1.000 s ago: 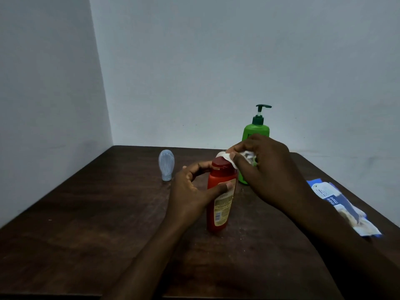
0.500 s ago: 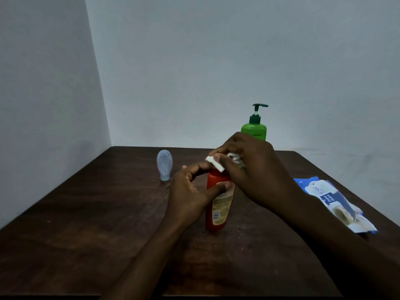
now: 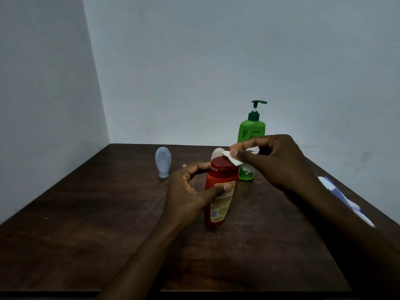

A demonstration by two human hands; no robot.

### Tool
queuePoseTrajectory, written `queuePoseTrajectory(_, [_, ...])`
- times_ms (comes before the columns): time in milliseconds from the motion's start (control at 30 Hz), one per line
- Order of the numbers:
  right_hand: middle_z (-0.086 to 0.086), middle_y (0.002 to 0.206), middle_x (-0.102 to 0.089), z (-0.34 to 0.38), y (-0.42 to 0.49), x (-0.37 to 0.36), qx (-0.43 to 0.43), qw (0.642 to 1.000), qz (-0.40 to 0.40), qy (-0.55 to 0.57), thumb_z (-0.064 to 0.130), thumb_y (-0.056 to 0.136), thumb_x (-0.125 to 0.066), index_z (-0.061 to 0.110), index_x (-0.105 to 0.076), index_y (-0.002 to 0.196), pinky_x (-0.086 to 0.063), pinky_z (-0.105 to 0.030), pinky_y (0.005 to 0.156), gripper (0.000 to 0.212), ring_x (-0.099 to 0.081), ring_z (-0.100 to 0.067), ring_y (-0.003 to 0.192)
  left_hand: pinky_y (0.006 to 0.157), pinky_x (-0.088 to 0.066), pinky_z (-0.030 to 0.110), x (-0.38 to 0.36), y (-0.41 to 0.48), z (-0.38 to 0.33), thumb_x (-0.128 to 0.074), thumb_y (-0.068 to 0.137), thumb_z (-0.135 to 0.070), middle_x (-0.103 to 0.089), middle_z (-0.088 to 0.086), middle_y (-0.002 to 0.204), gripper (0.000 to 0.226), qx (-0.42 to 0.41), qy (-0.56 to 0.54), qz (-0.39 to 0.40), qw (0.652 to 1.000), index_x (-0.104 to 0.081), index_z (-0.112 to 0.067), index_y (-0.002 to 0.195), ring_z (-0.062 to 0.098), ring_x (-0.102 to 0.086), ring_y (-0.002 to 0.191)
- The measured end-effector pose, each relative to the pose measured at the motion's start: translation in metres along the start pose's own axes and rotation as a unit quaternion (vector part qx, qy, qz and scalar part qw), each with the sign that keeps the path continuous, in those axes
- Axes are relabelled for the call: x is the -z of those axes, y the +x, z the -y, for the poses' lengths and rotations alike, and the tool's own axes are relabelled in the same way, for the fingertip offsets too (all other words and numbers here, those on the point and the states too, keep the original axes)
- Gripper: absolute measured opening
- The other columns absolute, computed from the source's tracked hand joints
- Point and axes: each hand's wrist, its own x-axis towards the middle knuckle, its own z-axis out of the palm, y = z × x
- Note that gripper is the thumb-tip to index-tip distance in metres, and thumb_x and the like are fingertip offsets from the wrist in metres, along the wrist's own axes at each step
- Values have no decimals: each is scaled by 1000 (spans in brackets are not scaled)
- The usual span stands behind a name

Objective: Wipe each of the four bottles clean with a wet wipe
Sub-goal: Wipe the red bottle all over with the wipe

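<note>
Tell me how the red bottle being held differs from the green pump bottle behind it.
The red plastic bottle has a flat flip cap; the green plastic pump bottle has a dark green pump spout. The left hand grips the red one while the right hand wipes its cap with a white wet wipe; the green one stands untouched, farther back. Both stand upright on the dark wooden table.

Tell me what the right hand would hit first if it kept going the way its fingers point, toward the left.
The right hand, pinching the wet wipe, would probably first meet the red bottle at its cap, or the pale object just behind it. Depth is unclear, so it could pass above the cap.
</note>
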Motion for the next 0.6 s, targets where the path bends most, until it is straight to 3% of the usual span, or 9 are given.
queuePoseTrajectory(33, [18,72,-73,5,-3,-3,32,998,-14,-57,36,80,-78,37,-78,80,-46,-6,60,1,-66,6,69,98,-56,42,0,0,0,-81,57,-55,-71,-10,120,66,-1,-2,2,1000,-68,-28,116,6,-63,117])
queuePoseTrajectory(100, [21,80,-72,16,-10,-11,100,987,-24,-122,34,82,-76,37,-77,85,-44,-4,63,4,-64,7,81,98,-56,44,0,0,-1,-81,58,-53,-71,-8,121,68,-4,-5,7,1000,-68,-23,118,8,-64,117])
queuePoseTrajectory(233, [6,92,-70,31,-20,-25,237,946,28,-221,26,86,-72,22,-78,98,-47,-27,76,14,-59,-10,90,95,-57,41,2,-3,-3,-82,69,-42,-73,-6,118,55,-30,-11,8,999,-70,-22,119,11,-66,115])
queuePoseTrajectory(333, [3,95,-70,29,-19,-25,269,938,51,-213,19,86,-74,19,-78,100,-49,-34,78,15,-61,-16,92,93,-58,37,7,-2,-1,-84,72,-32,-74,-5,117,51,-36,-13,11,999,-71,-19,120,10,-66,114])
queuePoseTrajectory(400, [5,94,-72,23,-17,-20,258,949,24,-181,20,86,-75,21,-78,100,-51,-32,76,15,-64,-12,90,94,-56,32,8,-3,0,-85,66,-41,-73,-9,118,59,-32,-13,15,999,-70,-21,119,6,-64,116])
queuePoseTrajectory(500, [15,92,-73,10,-16,-9,183,977,-4,-107,25,86,-73,30,-78,97,-49,-12,71,13,-66,0,88,92,-56,28,9,-4,0,-82,58,-53,-73,-10,115,64,-32,-17,12,999,-70,-24,114,3,-65,112])
queuePoseTrajectory(600, [17,95,-76,-4,-15,-6,63,997,22,31,26,85,-74,30,-79,92,-56,-19,76,10,-72,-7,88,91,-56,27,10,-6,2,-82,59,-53,-74,-13,111,58,-38,-12,15,999,-70,-29,111,2,-66,109])
